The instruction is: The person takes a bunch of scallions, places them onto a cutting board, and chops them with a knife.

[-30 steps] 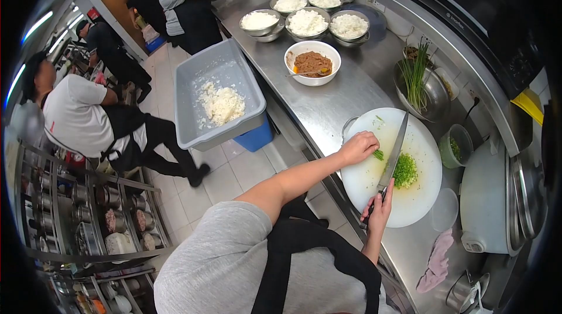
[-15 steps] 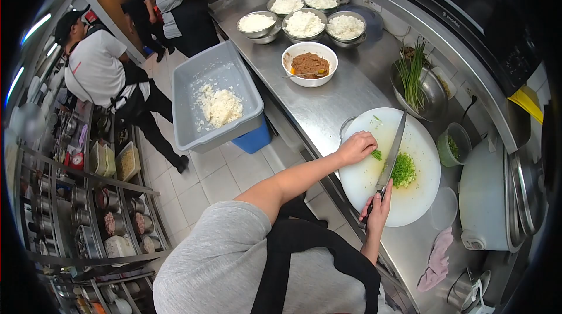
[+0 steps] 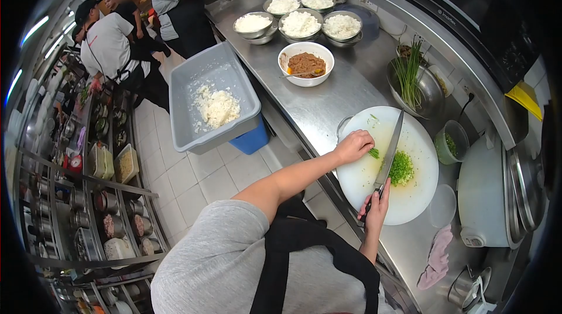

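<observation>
On the round white cutting board (image 3: 418, 202), my left hand (image 3: 355, 145) is closed round a small bunch of green stalks (image 3: 374, 153), whose cut ends poke out toward the knife. My right hand (image 3: 376, 204) grips the black handle of a large knife (image 3: 391, 151). Its blade lies slanted over the board, between the held stalks and a pile of finely chopped greens (image 3: 401, 169). The pile is right beside the blade. Behind the board, long uncut green stalks (image 3: 407, 79) stand in a metal bowl (image 3: 430, 94).
Bowls of rice (image 3: 300, 23) and a white bowl of brown paste (image 3: 306, 65) stand farther back on the steel counter (image 3: 351, 88). A grey tub (image 3: 215, 94) holds rice at the left. A pink cloth (image 3: 436, 258) lies near the front. Co-workers (image 3: 111, 44) stand at the far left.
A co-worker at the left has walked farther back along the shelves. My hands and the knife keep nearly the same place on the board; the whole view has shifted slightly.
</observation>
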Demonstrator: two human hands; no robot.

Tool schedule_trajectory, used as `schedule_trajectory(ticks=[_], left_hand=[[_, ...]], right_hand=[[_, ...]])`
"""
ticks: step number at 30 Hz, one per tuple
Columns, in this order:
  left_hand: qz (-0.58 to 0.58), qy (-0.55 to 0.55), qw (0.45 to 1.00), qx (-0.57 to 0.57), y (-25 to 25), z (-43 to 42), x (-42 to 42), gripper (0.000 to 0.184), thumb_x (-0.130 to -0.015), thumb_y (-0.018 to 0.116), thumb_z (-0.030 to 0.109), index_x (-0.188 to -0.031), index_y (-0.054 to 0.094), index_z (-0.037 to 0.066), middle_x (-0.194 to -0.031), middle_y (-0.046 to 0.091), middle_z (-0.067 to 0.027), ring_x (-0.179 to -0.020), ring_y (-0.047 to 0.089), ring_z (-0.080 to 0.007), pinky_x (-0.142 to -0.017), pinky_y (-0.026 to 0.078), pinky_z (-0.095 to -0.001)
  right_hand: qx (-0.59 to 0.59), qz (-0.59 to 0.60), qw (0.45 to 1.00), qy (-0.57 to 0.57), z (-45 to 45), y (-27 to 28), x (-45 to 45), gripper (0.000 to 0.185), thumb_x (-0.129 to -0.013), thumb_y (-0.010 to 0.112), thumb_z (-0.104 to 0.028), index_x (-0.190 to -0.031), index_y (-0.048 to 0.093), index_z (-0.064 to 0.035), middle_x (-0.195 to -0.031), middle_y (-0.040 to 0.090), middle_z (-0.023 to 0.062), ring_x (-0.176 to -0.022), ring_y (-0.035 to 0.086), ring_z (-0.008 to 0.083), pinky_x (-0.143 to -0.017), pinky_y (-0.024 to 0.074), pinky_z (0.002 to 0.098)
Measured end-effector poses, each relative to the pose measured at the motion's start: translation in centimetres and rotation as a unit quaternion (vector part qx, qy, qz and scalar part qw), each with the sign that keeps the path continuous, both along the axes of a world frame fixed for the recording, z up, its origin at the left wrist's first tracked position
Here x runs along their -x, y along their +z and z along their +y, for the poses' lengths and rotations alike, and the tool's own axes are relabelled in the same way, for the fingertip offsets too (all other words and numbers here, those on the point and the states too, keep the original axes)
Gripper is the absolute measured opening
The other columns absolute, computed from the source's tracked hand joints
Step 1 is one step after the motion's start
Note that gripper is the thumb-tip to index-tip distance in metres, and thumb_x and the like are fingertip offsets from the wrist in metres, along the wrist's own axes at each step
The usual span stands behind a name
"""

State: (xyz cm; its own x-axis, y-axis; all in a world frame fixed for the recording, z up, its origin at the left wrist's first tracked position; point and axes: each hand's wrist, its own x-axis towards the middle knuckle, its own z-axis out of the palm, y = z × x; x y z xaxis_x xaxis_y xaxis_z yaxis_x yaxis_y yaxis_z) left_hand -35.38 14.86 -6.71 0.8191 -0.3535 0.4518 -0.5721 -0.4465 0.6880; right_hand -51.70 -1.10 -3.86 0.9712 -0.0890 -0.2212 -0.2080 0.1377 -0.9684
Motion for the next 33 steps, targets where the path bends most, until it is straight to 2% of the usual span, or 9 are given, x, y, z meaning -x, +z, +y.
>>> schedule_trajectory(ticks=[11, 16, 22, 24, 25, 28, 33], left_hand=[[-0.001, -0.003, 1.000, 0.010, -0.4, 0.0, -0.2, 0.012, -0.086, 0.059, 0.011, -0.087, 0.066, 0.002, -0.089, 0.062, -0.0138, -0.091, 0.058, -0.0327, -0.083, 0.047, -0.0402], [-0.005, -0.005, 1.000, 0.003, -0.1, -0.1, -0.4, 0.012, -0.087, 0.060, 0.011, -0.090, 0.067, 0.001, -0.087, 0.063, -0.0137, -0.086, 0.059, -0.0313, -0.079, 0.047, -0.0399], [0.063, -0.018, 0.998, 0.016, 0.6, -0.3, 0.0, 0.014, -0.083, 0.064, 0.011, -0.093, 0.068, 0.001, -0.092, 0.064, -0.0137, -0.092, 0.059, -0.0320, -0.084, 0.047, -0.0394], [-0.014, -0.025, 0.999, -0.017, 0.8, -0.3, 0.2, 0.021, -0.080, 0.069, 0.014, -0.097, 0.069, 0.002, -0.097, 0.064, -0.0123, -0.095, 0.057, -0.0314, -0.086, 0.045, -0.0394], [-0.003, -0.018, 0.999, -0.037, 0.9, -0.4, 0.3, 0.028, -0.075, 0.073, 0.017, -0.099, 0.069, 0.003, -0.100, 0.062, -0.0104, -0.098, 0.056, -0.0298, -0.089, 0.044, -0.0394], [-0.042, -0.008, 0.994, -0.096, 1.5, -0.7, 0.8, 0.029, -0.073, 0.074, 0.018, -0.098, 0.070, 0.005, -0.101, 0.061, -0.0086, -0.100, 0.055, -0.0279, -0.088, 0.043, -0.0388], [-0.020, -0.016, 0.996, -0.087, 0.7, -0.7, 0.3, 0.027, -0.071, 0.074, 0.018, -0.096, 0.070, 0.007, -0.099, 0.060, -0.0072, -0.099, 0.054, -0.0267, -0.087, 0.041, -0.0382]], right_hand=[[0.008, -0.006, 1.000, 0.001, -0.3, -0.5, 0.0, 0.062, -0.101, 0.038, -0.015, -0.155, 0.009, -0.0194, -0.073, 0.047, 0.0032, -0.044, 0.044, 0.0091, -0.035, 0.0387, 0.0237], [-0.015, -0.009, 1.000, -0.006, -0.4, -0.9, 0.2, 0.062, -0.101, 0.037, -0.011, -0.155, 0.010, -0.0219, -0.073, 0.048, 0.0025, -0.045, 0.044, 0.0086, -0.037, 0.0394, 0.0241], [0.015, -0.012, 1.000, -0.009, -0.4, 0.1, 0.4, 0.059, -0.102, 0.037, -0.015, -0.155, 0.013, -0.0213, -0.074, 0.048, 0.0033, -0.046, 0.045, 0.0097, -0.038, 0.0412, 0.0254], [0.025, 0.007, 1.000, 0.010, -0.5, 0.5, 0.4, 0.059, -0.102, 0.038, -0.015, -0.155, 0.014, -0.0220, -0.074, 0.048, 0.0029, -0.046, 0.045, 0.0094, -0.039, 0.0414, 0.0252], [0.023, 0.011, 1.000, 0.010, -0.5, 0.3, 0.4, 0.059, -0.102, 0.038, -0.014, -0.155, 0.015, -0.0220, -0.073, 0.048, 0.0027, -0.046, 0.045, 0.0091, -0.039, 0.0417, 0.0252], [0.033, 0.015, 0.999, 0.012, -0.4, 0.4, 0.3, 0.060, -0.100, 0.039, -0.014, -0.155, 0.015, -0.0236, -0.070, 0.047, 0.0024, -0.044, 0.045, 0.0094, -0.038, 0.0411, 0.0265], [0.053, 0.043, 0.998, 0.016, -0.3, 1.1, 0.2, 0.059, -0.101, 0.038, -0.012, -0.155, 0.016, -0.0237, -0.072, 0.047, 0.0025, -0.044, 0.044, 0.0094, -0.039, 0.0411, 0.0257]])
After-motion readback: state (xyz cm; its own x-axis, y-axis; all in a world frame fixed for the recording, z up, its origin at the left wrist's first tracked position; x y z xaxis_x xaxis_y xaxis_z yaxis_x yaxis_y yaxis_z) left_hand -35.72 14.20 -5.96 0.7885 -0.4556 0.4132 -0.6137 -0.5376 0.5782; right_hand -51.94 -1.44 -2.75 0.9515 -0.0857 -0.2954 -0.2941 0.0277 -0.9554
